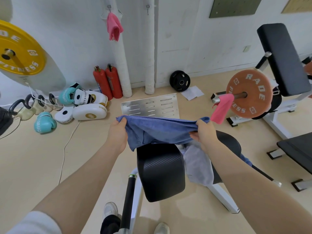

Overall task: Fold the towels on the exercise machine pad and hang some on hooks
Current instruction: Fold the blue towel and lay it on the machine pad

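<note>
A blue towel [158,130], soft, light and sagging, is pinched at its top corners by the left hand [118,132] and right hand [204,132] above the black pad [160,173].

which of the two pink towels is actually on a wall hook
The pink towel on the wall, hanging from the left hook high up. The other pink towel is draped over the barbell sleeve by the orange plate.

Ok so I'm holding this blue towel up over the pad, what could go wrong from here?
1. The blue towel sags between your left hand and right hand, so the fold may come out uneven.
2. The grey towel hangs off the black pad edge and could slip to the floor if brushed.
</note>
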The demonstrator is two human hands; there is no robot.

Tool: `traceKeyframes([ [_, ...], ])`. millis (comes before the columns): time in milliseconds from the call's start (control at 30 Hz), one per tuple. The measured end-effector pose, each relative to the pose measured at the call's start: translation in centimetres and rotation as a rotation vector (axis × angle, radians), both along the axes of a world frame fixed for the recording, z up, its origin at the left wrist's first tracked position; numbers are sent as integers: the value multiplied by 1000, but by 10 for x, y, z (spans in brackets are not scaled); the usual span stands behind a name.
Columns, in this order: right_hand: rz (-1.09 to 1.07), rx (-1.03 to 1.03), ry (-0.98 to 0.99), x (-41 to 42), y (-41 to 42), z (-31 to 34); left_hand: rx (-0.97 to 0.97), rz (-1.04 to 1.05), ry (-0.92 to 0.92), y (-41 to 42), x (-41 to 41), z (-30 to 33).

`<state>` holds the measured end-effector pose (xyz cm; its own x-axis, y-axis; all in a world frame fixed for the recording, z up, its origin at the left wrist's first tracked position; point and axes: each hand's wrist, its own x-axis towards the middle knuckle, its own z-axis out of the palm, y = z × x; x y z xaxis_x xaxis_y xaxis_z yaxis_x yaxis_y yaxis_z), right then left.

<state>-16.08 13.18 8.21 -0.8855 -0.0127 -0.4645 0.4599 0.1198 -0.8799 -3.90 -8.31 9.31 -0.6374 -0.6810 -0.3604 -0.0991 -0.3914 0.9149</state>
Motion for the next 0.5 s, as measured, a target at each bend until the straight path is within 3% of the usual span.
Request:
traceKeyframes([
  [200,-78,35,-68,1,4,4,-39,44,-29,8,7,7],
  [267,-57,51,5,5,8,3,-55,46,-18,11,10,8],
  [400,26,462,266,4,25,-2,-94,60,13,20,14,12],
  [467,15,491,302,4,33,-1,-138,69,13,25,16,14],
  [500,-22,406,274,4,35,-1,-148,77,10,27,18,14],
])
